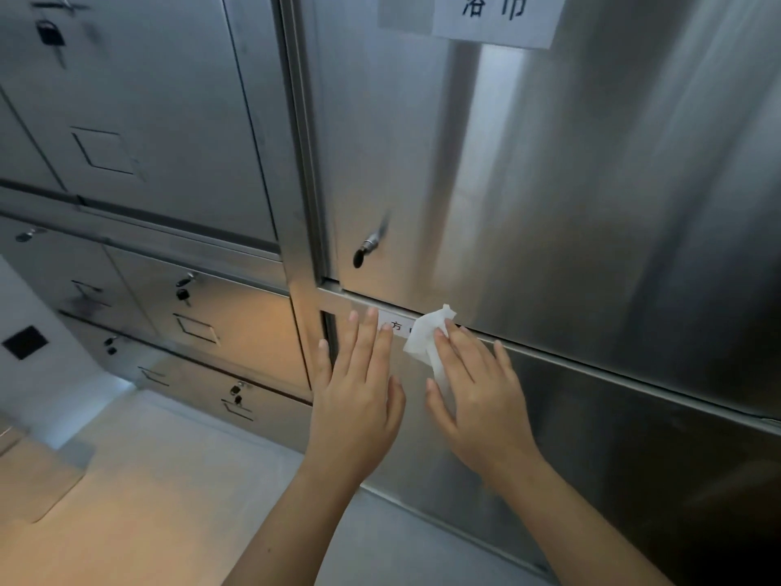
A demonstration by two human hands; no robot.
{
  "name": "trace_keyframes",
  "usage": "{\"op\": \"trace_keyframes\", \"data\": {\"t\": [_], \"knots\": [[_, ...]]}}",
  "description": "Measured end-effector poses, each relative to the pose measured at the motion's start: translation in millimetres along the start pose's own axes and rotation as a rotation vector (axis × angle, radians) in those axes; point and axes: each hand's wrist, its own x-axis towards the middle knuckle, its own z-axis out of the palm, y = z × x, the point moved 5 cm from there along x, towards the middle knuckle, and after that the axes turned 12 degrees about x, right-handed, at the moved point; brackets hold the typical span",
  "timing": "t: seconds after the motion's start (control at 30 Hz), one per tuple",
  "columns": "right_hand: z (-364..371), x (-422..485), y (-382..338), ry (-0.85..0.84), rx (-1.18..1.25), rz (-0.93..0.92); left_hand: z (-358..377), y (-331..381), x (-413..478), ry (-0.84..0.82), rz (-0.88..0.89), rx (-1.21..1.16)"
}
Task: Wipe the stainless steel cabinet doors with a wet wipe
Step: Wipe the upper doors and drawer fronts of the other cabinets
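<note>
You're mid-wipe: right hand (pixel 477 387), fingers flat, presses the wet wipe (pixel 427 332) at the top of the lower door (pixel 634 437) by its label (pixel 395 325), left hand (pixel 359 382) flat alongside, holding nothing; next, prob. sweep right w/ steady pressure.

A white paper sign (pixel 494 16) stuck at the top of the upper cabinet door (pixel 591 184) carries two large black characters, 浴巾; the edge of the view trims their tops. Just below the gap between the doors, at the top of the lower cabinet door (pixel 634 437), sits a small white label (pixel 395 325). On it I can read 方. Only a stroke of the next character shows, because the wet wipe (pixel 427 336) under my right hand (pixel 477 395) covers the rest.
</note>
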Motion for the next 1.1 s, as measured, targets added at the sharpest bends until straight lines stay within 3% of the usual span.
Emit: {"op": "trace_keyframes", "data": {"t": [0.3,0.53,1.1], "knots": [[58,51,-34,0.018,0.068,-0.068,6,-81,20,0.046,-0.097,0.062],[79,108,-38,0.173,0.111,-0.013,8,-126,84,0.106,0.023,0.098],[80,163,-45,0.316,-0.017,0.017,12,-134,167,0.302,0.167,-0.246]]}}
